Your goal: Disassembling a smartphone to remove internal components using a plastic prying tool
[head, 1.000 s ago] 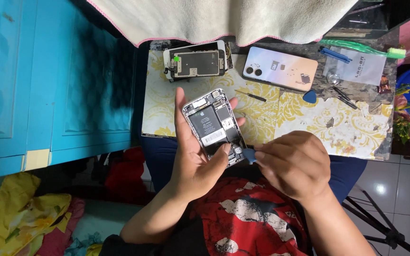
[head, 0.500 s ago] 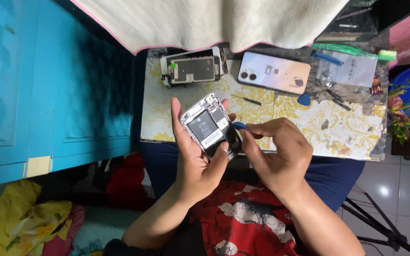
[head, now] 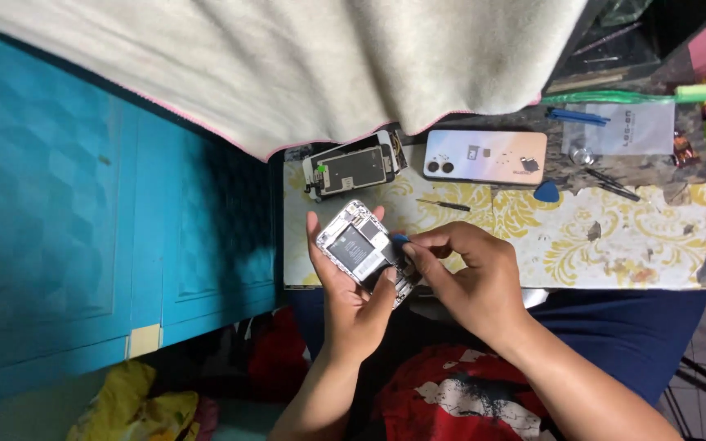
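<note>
Fingers of left hand (head: 353, 306) wrapped around opened phone (head: 363, 251) at frame centre; right hand (head: 471, 282) fingers pinch blue pick (head: 399, 239) against it, above worktop (head: 614, 245).

Right hand (head: 471, 278) brought its pick (head: 399, 239) onto the opened phone (head: 363, 251).

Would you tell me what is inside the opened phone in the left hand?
The opened phone shows a dark battery and metal frame. The right hand and its blue pick cover the lower part.

Three phone parts (head: 363, 249), two blue picks (head: 546, 192), one tweezers (head: 614, 181).
</note>
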